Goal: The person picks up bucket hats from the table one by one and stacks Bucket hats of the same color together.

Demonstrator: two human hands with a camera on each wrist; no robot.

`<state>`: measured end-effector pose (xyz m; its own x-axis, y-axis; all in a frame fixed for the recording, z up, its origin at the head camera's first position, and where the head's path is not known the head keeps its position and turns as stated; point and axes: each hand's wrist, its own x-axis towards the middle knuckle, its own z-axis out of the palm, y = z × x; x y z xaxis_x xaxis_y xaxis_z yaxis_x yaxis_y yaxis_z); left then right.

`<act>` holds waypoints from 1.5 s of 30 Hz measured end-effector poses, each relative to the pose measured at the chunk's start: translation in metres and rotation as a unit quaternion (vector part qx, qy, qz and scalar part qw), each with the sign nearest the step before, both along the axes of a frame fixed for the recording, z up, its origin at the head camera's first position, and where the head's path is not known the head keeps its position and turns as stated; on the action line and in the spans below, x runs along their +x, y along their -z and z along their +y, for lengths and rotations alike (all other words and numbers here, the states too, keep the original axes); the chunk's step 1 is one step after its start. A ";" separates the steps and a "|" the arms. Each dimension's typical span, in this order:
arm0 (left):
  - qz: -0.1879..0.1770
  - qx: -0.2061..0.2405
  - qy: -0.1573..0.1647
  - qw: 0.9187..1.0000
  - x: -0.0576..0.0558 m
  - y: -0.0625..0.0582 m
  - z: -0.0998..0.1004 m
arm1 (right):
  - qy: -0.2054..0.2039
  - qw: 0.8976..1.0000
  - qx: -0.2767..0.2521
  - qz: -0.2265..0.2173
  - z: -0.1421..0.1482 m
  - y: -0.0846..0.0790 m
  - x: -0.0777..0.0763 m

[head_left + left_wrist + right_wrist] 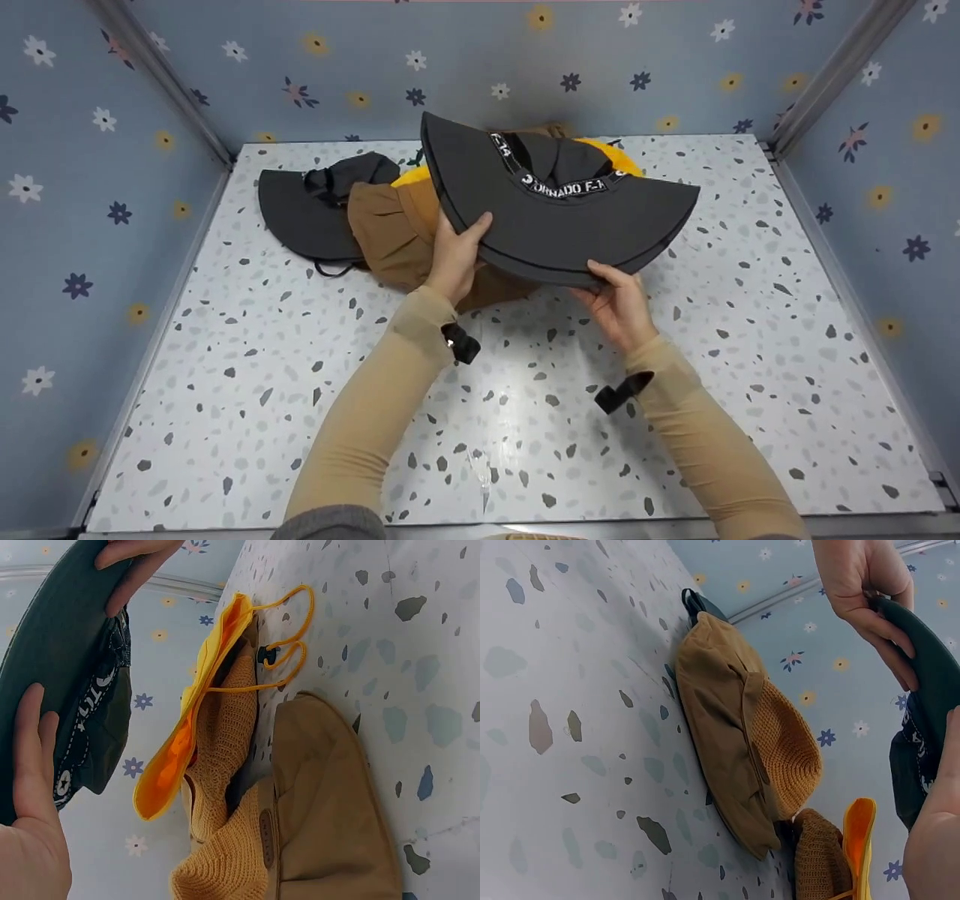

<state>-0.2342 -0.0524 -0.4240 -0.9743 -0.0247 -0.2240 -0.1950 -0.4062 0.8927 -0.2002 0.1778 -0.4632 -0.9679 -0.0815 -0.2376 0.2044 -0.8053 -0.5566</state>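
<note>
Handling of a dark grey hat (540, 232) above a speckled counter (300, 420). The hat is raised in front of a heap of headwear, its broad brim tilted toward the head camera; a lettered band (566, 187) in black and white runs along the inner edge of the brim. Left hand (455, 259): grip closed about the brim's left lower edge, thumb on the near face, fingers reaching behind. Right hand (619, 304): grip likewise closed, pinching the lower edge farther right, thumb uppermost and fingers beneath. The wrist views show a gap between the held hat and the pieces below.

Heap: a second dark hat (296, 217) lies at the left, partly covered by a brown hat (386, 232). In the left wrist view, a yellow piece (214, 641) with a looped cord and black toggle (266, 655) stands beside ochre knitting; how these are joined cannot be told. In the right wrist view, a rounded knitted part (786, 750) shows against brown cloth. Surround: blue floral walls (480, 45); tan sleeves (375, 397) cover both forearms, with a black wrist device (461, 343) at the left wrist
</note>
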 end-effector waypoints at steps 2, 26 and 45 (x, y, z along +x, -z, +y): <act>0.003 0.005 -0.004 1.000 0.001 0.001 -0.002 | 0.000 1.000 0.009 0.003 0.000 -0.001 -0.001; 0.002 0.050 -0.015 0.999 0.015 0.005 -0.026 | -0.050 0.994 0.093 -0.031 0.027 -0.008 -0.017; 0.014 0.075 -0.006 0.997 0.021 0.011 -0.041 | -0.013 0.968 0.244 -0.049 0.042 -0.007 -0.029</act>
<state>-0.2134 -0.0933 -0.4352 -0.9800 -0.0040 -0.1988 -0.1655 -0.5376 0.8268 -0.2289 0.2202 -0.4564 -0.9378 0.0406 -0.3447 0.2919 -0.4449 -0.8467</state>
